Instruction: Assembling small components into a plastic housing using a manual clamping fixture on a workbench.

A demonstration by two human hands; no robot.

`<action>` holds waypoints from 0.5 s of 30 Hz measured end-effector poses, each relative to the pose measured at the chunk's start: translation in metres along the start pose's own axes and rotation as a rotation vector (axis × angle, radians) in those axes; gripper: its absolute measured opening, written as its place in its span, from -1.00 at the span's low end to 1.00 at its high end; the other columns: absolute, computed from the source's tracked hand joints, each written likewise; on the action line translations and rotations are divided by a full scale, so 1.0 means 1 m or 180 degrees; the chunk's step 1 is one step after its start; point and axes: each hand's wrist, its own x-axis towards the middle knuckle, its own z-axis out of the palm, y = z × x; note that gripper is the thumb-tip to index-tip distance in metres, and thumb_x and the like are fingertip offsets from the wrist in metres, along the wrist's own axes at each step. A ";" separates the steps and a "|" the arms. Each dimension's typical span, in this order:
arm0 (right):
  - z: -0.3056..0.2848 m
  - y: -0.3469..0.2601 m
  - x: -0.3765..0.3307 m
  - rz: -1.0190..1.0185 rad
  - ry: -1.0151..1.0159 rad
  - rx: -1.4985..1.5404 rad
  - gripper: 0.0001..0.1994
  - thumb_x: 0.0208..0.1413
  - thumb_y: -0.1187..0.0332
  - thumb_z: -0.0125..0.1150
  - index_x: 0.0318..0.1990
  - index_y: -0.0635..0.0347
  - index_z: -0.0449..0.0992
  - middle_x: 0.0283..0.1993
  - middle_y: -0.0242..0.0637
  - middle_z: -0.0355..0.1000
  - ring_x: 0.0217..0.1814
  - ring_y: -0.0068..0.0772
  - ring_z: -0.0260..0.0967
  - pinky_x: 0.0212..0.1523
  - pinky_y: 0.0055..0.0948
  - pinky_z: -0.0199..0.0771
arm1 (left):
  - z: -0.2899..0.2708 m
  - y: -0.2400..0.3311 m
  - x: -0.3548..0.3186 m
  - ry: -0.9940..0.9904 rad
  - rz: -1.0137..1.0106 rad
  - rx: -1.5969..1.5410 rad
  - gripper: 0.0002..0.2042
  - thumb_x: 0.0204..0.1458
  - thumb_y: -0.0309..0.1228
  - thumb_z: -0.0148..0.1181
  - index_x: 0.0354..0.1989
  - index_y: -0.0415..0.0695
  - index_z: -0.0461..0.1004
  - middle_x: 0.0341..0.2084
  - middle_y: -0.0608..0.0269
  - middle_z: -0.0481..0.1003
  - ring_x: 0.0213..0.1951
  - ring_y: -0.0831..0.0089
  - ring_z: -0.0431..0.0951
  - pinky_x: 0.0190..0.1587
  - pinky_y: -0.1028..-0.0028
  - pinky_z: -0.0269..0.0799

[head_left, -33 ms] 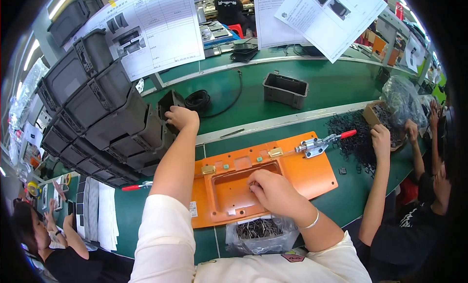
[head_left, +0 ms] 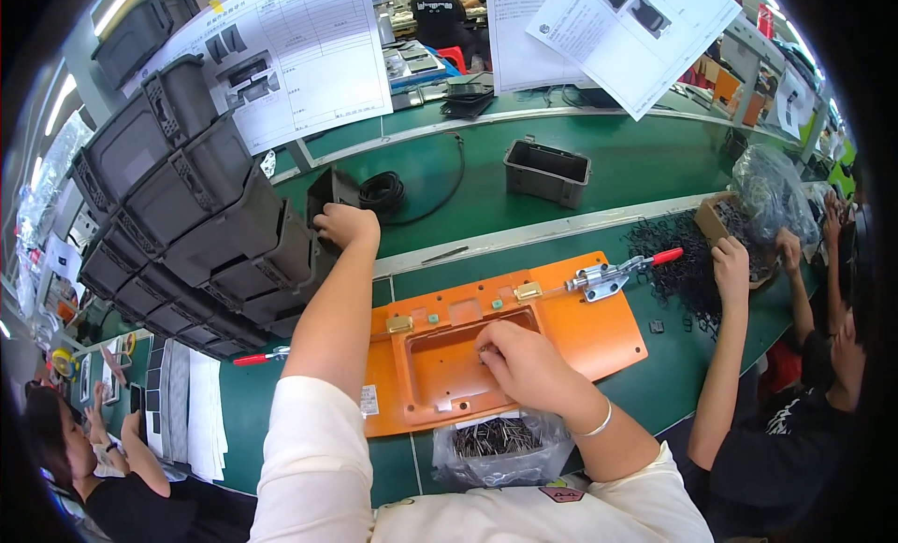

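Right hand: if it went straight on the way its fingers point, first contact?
Probably the orange fixture: the right hand points leftward and seemingly down over its recess, so the recess floor comes first, or its left wall if the path is flatter. Depth is unclear.

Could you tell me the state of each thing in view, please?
Left hand: at dark bin, grip unclear
Right hand: fingers curled, grip unclear
Orange fixture: lying flat
Black cable: partly coiled
Grey box: open, upright
Dark containers: stacked
Lined container: open, holding thin pieces
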 end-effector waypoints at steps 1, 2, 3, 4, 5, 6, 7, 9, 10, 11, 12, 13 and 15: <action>0.001 0.002 0.000 -0.0147 0.0121 0.0040 -0.89 0.06 0.56 0.10 -0.25 0.32 0.37 -0.33 -0.13 0.43 -0.35 -0.20 0.46 -0.28 -0.37 0.48 | -0.004 0.001 -0.001 0.0234 -0.0022 -0.0358 -0.60 -0.15 -0.46 0.30 -0.12 -0.31 0.36 -0.04 -0.11 0.27 0.02 -0.11 0.32 0.03 0.12 0.35; 0.001 0.004 0.001 -0.0159 0.0117 0.0033 -0.89 0.06 0.56 0.10 -0.25 0.32 0.37 -0.33 -0.13 0.43 -0.35 -0.20 0.46 -0.28 -0.37 0.48 | -0.009 0.001 -0.005 0.0095 0.0127 -0.0711 -0.60 -0.17 -0.45 0.33 -0.12 -0.28 0.39 -0.05 -0.10 0.28 0.00 -0.10 0.34 0.04 0.12 0.34; -0.002 0.007 0.000 0.0212 0.0103 0.0706 -0.91 0.08 0.57 0.08 -0.25 0.30 0.35 -0.32 -0.17 0.43 -0.36 -0.31 0.46 -0.30 -0.42 0.46 | -0.017 0.010 -0.020 -0.0086 0.0289 -0.1075 -0.59 -0.18 -0.43 0.35 -0.12 -0.25 0.41 -0.06 -0.08 0.30 -0.02 -0.10 0.35 0.05 0.12 0.32; -0.003 0.008 0.002 0.0544 0.0060 0.1398 -0.92 0.09 0.58 0.06 -0.26 0.29 0.34 -0.31 -0.22 0.43 -0.38 -0.42 0.45 -0.33 -0.48 0.45 | -0.021 0.014 -0.028 -0.0018 0.0520 -0.1252 -0.58 -0.20 -0.42 0.38 -0.12 -0.22 0.43 -0.05 -0.06 0.31 -0.03 -0.07 0.37 0.06 0.15 0.31; -0.006 0.006 0.005 0.0681 0.0156 0.2022 -0.94 0.10 0.59 -0.01 -0.29 0.25 0.31 -0.30 -0.27 0.42 -0.38 -0.55 0.42 -0.38 -0.58 0.40 | -0.025 0.015 -0.037 -0.0097 0.0719 -0.1513 -0.56 -0.20 -0.43 0.39 -0.10 -0.23 0.42 -0.07 -0.03 0.31 -0.03 -0.01 0.38 0.05 0.18 0.31; -0.009 0.008 0.007 0.0718 0.0311 0.2476 -0.94 0.09 0.60 -0.05 -0.31 0.24 0.31 -0.32 -0.25 0.41 -0.40 -0.54 0.41 -0.40 -0.60 0.38 | -0.033 0.019 -0.050 -0.0274 0.0908 -0.1835 -0.56 -0.20 -0.44 0.39 -0.10 -0.23 0.41 -0.08 -0.02 0.32 -0.04 0.02 0.39 0.04 0.21 0.31; -0.011 0.009 0.009 0.0755 0.0463 0.2930 -0.92 0.08 0.61 -0.09 -0.34 0.22 0.31 -0.33 -0.23 0.41 -0.42 -0.53 0.39 -0.42 -0.61 0.36 | -0.040 0.018 -0.058 -0.0449 0.1098 -0.2156 -0.56 -0.20 -0.45 0.38 -0.10 -0.23 0.41 -0.10 0.00 0.32 -0.05 0.05 0.39 0.04 0.23 0.31; -0.018 0.020 0.008 0.0714 0.0739 0.3532 -0.86 -0.09 0.61 -0.15 -0.38 0.21 0.31 -0.39 -0.25 0.37 -0.49 -0.52 0.28 -0.46 -0.61 0.27 | -0.061 0.016 -0.080 -0.1236 0.1514 -0.2578 -0.57 -0.20 -0.50 0.36 -0.09 -0.22 0.40 -0.17 0.11 0.32 -0.18 0.19 0.41 -0.08 0.36 0.36; -0.022 0.032 0.004 0.0513 0.0908 0.3843 -0.85 -0.15 0.60 -0.15 -0.39 0.21 0.31 -0.40 -0.25 0.36 -0.51 -0.51 0.24 -0.46 -0.59 0.25 | -0.092 0.020 -0.102 -0.1556 0.1785 -0.2496 -0.57 -0.21 -0.53 0.36 -0.09 -0.22 0.40 -0.20 0.13 0.32 -0.23 0.23 0.40 -0.12 0.41 0.37; -0.029 0.029 0.004 0.0416 0.1380 0.3600 -0.81 -0.19 0.55 -0.13 -0.35 0.20 0.33 -0.44 -0.29 0.32 -0.51 -0.51 0.16 -0.47 -0.56 0.20 | -0.113 0.012 -0.112 -0.1479 0.2433 -0.2374 -0.58 -0.23 -0.56 0.34 -0.11 -0.21 0.40 -0.23 0.14 0.31 -0.25 0.26 0.39 -0.16 0.42 0.36; -0.040 0.022 0.005 0.0229 0.1728 0.3384 -0.78 -0.18 0.54 -0.13 -0.30 0.20 0.34 -0.44 -0.30 0.30 -0.50 -0.52 0.15 -0.46 -0.56 0.19 | -0.135 0.000 -0.120 -0.1377 0.3068 -0.2224 -0.58 -0.24 -0.59 0.33 -0.12 -0.19 0.40 -0.27 0.14 0.30 -0.27 0.29 0.39 -0.20 0.44 0.35; -0.050 0.021 0.004 0.0063 0.2093 0.3142 -0.76 -0.16 0.52 -0.13 -0.26 0.20 0.35 -0.44 -0.31 0.27 -0.48 -0.54 0.13 -0.45 -0.56 0.19 | -0.159 -0.007 -0.131 -0.1520 0.3336 -0.2059 -0.59 -0.26 -0.64 0.30 -0.15 -0.18 0.40 -0.32 0.11 0.28 -0.29 0.25 0.37 -0.24 0.40 0.33; -0.067 0.020 -0.004 -0.0258 0.2135 0.2975 -0.68 -0.06 0.49 -0.12 -0.08 0.20 0.32 -0.36 -0.35 0.26 -0.42 -0.58 0.13 -0.39 -0.60 0.17 | -0.188 -0.029 -0.148 -0.1411 0.4072 -0.1875 -0.58 -0.30 -0.69 0.25 -0.15 -0.19 0.39 -0.36 0.07 0.25 -0.34 0.12 0.31 -0.30 0.33 0.30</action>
